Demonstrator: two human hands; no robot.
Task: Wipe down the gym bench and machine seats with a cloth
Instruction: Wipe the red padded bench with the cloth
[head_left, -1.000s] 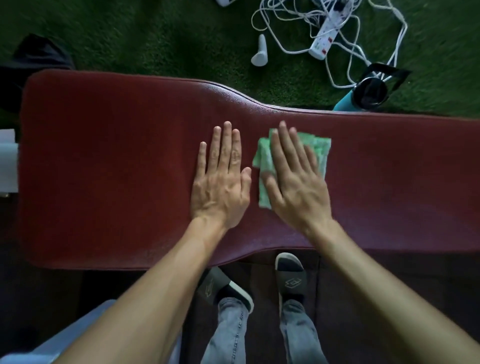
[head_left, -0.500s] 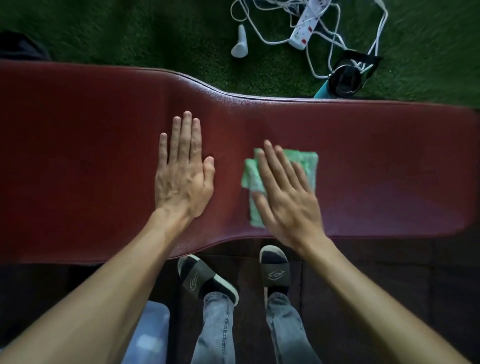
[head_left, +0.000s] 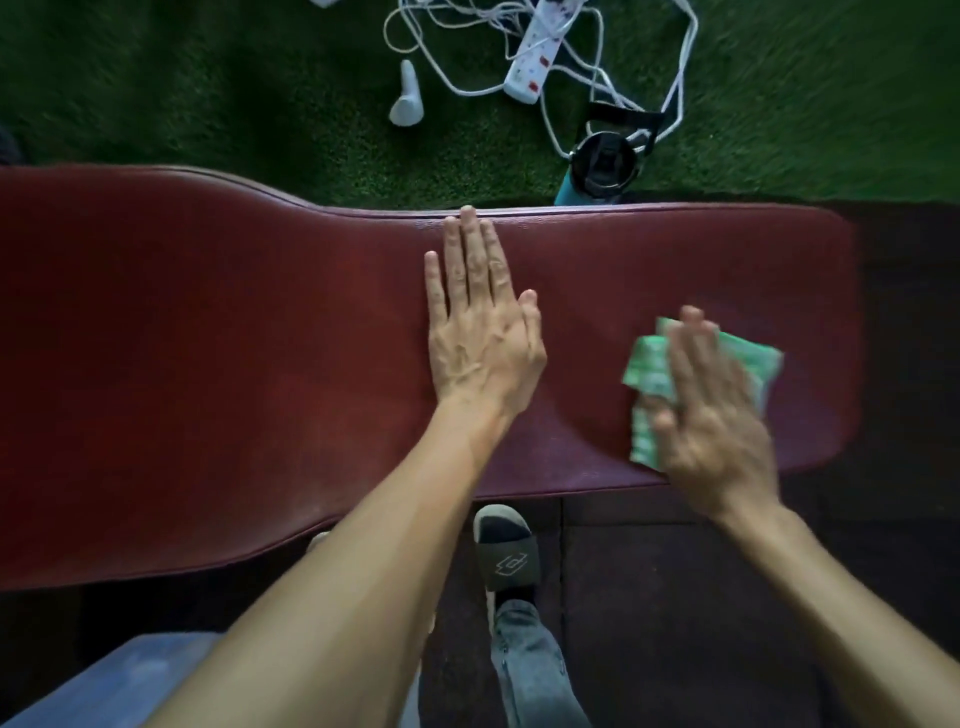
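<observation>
A long dark-red padded gym bench runs across the head view, narrowing toward its right end. My left hand lies flat on the narrow middle of the pad, palm down and holding nothing, its fingertips near the far edge. My right hand is motion-blurred and presses a folded green cloth onto the pad near the right end, close to the near edge. Most of the cloth is under my palm and fingers; green corners show to the left and right.
Beyond the bench lies green turf with a white power strip, tangled white cables, a small white object and a teal bottle with a black lid. My slippered foot stands below the bench. A pale blue box sits lower left.
My right hand has slid the cloth to the right along the pad and toward the near edge. The left hand stayed flat on the bench, and the view shifted to the right.
</observation>
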